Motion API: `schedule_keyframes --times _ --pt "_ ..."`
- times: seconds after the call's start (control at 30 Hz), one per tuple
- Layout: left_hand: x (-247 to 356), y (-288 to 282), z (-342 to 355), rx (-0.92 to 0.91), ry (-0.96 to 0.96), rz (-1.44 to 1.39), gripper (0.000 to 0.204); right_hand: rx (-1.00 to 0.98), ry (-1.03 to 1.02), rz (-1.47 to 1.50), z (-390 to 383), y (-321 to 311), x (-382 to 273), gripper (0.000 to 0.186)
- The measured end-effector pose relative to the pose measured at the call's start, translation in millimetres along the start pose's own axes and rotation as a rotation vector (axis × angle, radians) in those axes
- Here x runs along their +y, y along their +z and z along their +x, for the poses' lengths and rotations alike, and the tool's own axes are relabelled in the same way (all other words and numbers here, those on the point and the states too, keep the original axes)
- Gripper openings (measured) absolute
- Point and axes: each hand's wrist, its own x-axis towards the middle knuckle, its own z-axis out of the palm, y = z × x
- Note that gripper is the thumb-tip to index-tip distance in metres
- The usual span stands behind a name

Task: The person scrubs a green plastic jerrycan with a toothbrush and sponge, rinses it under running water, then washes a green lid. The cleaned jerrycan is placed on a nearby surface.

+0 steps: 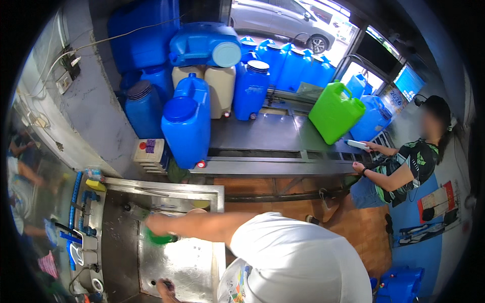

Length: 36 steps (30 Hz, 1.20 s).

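My right hand (157, 225) reaches across a stainless steel sink (177, 262) from the white sleeve. Motion smears its fingers. Right beneath it is a green object (160, 238), partly covered by the hand, so its kind and whether I grip it are unclear. At the lower edge my left hand (165, 291) shows only in part, over the sink near the drain hole (153, 283). Something small and dark (169, 284) is at its fingers, too unclear to name.
Blue water jugs (187, 121) and a green jug (336, 113) stand along a metal counter (252, 134). A person (409, 161) at right holds a white object. A yellow sponge (96, 185) and blue pipes (76, 202) line the sink's left. A small drawer unit (150, 156) stands behind.
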Motion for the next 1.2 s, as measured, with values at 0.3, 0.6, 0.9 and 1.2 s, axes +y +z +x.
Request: schedule_keyframes --times 0.3,0.6,0.9,1.2 --pt "-48.3 -22.2 -61.8 -0.255 0.06 -0.064 0.018 -0.246 0.17 0.79 -63.6 110.8 41.9 0.053" --pt "-43.3 3.6 -109.4 -0.237 0.181 0.008 0.03 0.737 0.041 1.062 -240.7 -24.6 188.6 0.05" --pt "-69.1 103.1 -137.1 -0.202 0.127 0.088 0.032 0.726 1.041 0.052 -374.7 -18.7 505.3 0.039" --pt "-18.3 266.4 -253.0 -0.501 0.73 0.223 0.058 0.496 0.881 0.114 -356.3 4.1 614.0 0.052"
